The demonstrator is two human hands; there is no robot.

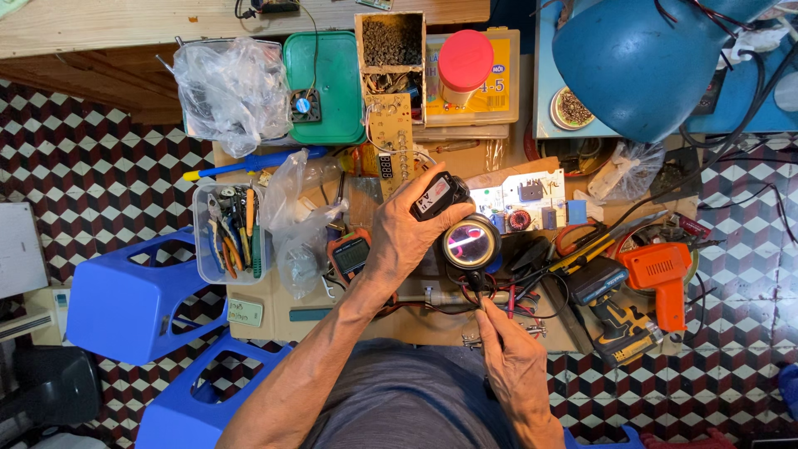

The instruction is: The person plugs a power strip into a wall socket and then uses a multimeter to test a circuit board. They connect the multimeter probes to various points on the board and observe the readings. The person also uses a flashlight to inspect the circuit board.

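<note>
Gripping a black headlamp (pixel 465 233), the left hand (pixel 407 241) steadies it; the right hand (pixel 511 357) pinches its wires (pixel 490 293). Lamp glows, wiring looks unfinished

glossy black plastic flashlight (pixel 459 226); crinkled clear plastic bag (pixel 229 87); bare wooden shelf (pixel 125 25)

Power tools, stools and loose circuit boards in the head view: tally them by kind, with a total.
Blue plastic stools: 2
Gun-shaped power tools, one orange, one black and yellow: 2
Loose circuit boards, one tan, one white: 2
Total: 6
</note>
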